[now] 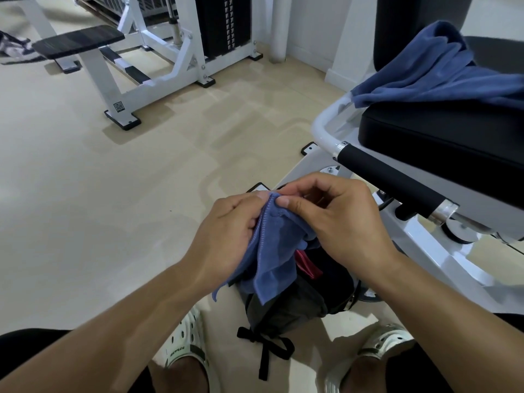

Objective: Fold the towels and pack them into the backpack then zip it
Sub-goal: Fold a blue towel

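A white steel weight machine with a black stack (181, 41) is standing at the far side of a pale beige gym floor (85, 194). On the right, a white-framed exercise bench with a black padded seat (442, 140) is carrying one of the two towels in sight: a large rumpled blue terry towel (436, 72), lying unfolded on the seat and up against the backrest.

A person is sitting and leaning forward, both bare forearms reaching down between the knees. On the floor between the feet, a black fabric backpack (289, 302) is sitting with its top open; something pink-red is showing inside, and black straps are trailing toward the viewer. What else it is holding cannot be told.

Just above the opening, the second towel, a small blue microfibre towel with a stitched edge (272, 251), is hanging from both hands. The left hand (226, 236) is curling its fingers round the towel's left side. The right hand (340, 219), arched over, is pinching the top corner between thumb and forefinger, right beside the left fingertips.

Two white perforated clog shoes (184, 344) are planted either side of the backpack.
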`<state>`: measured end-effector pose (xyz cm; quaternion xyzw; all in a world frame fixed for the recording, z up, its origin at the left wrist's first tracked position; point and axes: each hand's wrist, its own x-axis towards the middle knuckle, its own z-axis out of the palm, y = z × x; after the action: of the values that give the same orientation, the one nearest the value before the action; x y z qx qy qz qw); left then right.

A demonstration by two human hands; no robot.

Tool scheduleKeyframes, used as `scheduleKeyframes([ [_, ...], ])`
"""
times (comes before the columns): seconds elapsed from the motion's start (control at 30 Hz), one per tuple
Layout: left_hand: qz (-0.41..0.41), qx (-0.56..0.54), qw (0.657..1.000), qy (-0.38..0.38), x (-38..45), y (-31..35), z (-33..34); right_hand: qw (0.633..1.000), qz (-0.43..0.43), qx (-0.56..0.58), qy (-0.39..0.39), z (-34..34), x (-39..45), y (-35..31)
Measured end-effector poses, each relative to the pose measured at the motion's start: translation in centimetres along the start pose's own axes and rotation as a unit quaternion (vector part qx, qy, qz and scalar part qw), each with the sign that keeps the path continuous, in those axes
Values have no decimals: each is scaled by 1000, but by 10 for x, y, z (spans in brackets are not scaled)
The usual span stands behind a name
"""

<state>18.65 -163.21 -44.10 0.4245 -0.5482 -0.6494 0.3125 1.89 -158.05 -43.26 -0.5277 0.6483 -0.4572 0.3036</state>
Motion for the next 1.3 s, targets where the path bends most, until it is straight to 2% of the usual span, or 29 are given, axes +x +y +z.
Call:
scheduleKeyframes([
  [0.33,9,19,1000,-18,-3,4,0,998,-55,-33,12,0,1,1],
  [0.5,46,104,993,-29,-6,4,1,997,-69,-38,14,2,0,0],
  [0.7,93,169,980,56,-4,3,-2,1000,-25,-11,7,5,-1,-1],
  [0.9,146,139,972,123,3,10,-16,999,-6,-32,-23,5,-2,-2],
  [1.07,167,144,972,87,5,16,-27,993,-11,-102,-53,6,0,0],
  [1.3,190,176,964,63,2,23,-32,990,-4,-66,-123,7,1,-1],
])
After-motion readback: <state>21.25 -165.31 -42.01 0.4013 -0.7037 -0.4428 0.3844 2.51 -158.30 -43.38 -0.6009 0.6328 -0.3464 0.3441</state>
